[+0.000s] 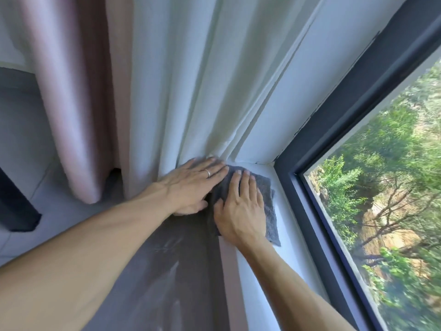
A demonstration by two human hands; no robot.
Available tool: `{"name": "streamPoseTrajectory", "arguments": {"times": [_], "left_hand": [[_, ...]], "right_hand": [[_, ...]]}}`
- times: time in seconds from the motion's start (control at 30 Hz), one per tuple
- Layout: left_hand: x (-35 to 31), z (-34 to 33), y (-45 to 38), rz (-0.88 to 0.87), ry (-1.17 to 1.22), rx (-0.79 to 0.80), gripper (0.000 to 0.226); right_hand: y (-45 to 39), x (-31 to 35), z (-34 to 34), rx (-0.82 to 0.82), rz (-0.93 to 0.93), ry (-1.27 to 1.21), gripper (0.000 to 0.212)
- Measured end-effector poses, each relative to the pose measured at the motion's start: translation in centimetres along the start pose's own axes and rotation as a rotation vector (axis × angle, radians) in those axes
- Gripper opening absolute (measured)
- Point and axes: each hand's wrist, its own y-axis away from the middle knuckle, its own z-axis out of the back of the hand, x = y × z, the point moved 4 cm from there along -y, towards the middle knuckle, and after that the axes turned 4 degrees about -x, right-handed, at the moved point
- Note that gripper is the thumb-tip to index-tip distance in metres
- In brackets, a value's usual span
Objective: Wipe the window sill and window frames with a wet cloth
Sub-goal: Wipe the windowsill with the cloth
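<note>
The grey cloth [265, 187] lies flat on the white window sill [281, 211], in its far corner just beside the dark window frame [307, 204]. The right hand [241, 206] presses it with straight fingers. The left hand [191, 187], fingers straight, seems to push the white curtain [181, 91] away from the cloth.

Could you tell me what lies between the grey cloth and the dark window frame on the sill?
In the head view, only a bare strip of white sill separates the grey cloth from the dark window frame.
</note>
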Motion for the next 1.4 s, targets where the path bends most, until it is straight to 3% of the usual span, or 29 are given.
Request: {"name": "streamPoseTrajectory", "arguments": {"times": [0.13, 0.3, 0.47, 0.7, 0.9, 0.97, 1.07, 1.17, 1.27, 1.4], "left_hand": [[-1.9, 0.0, -0.4, -0.053, -0.028, 0.044, 0.091], [-2.8, 0.7, -0.6, 0.023, 0.032, 0.023, 0.099], [-2.7, -0.2, -0.6, -0.004, -0.012, -0.017, 0.094], [-2.6, -0.4, -0.8, -0.008, -0.015, 0.013, 0.099], [-3.6, -0.5, 0.4, 0.024, -0.070, -0.018, 0.092], [-4.7, -0.4, 2.2, 0.047, -0.005, -0.025, 0.089], [-7.7, 0.5, 6.5, 0.072, 0.120, 0.094, 0.088], [-10.6, 1.9, 10.8, 0.184, 0.460, 0.119, 0.077], [-13.1, 5.3, 15.2, 0.371, 0.813, 0.024, 0.047], [-17.1, 10.1, 20.6, 0.399, 0.885, -0.028, 0.037]], "right_hand": [[6.3, -1.5, 0.6, -0.024, -0.033, 0.021, 0.082], [-0.7, -1.7, 0.2, 0.016, -0.078, -0.046, 0.084], [5.2, -3.5, 1.0, 0.007, -0.064, -0.011, 0.091], [-2.7, -6.2, 0.9, 0.043, -0.092, -0.051, 0.075], [6.0, -2.4, 0.5, 0.021, 0.050, -0.029, 0.089], [7.5, -2.2, 0.5, 0.023, 0.049, -0.040, 0.083], [10.9, -2.1, 2.4, -0.021, 0.109, -0.148, 0.066], [14.7, -1.4, 5.5, -0.018, 0.130, -0.344, 0.040], [18.9, -0.2, 9.4, 0.016, 0.052, -0.513, 0.039], [25.6, 0.9, 14.4, 0.039, -0.151, -0.606, 0.026]]}}
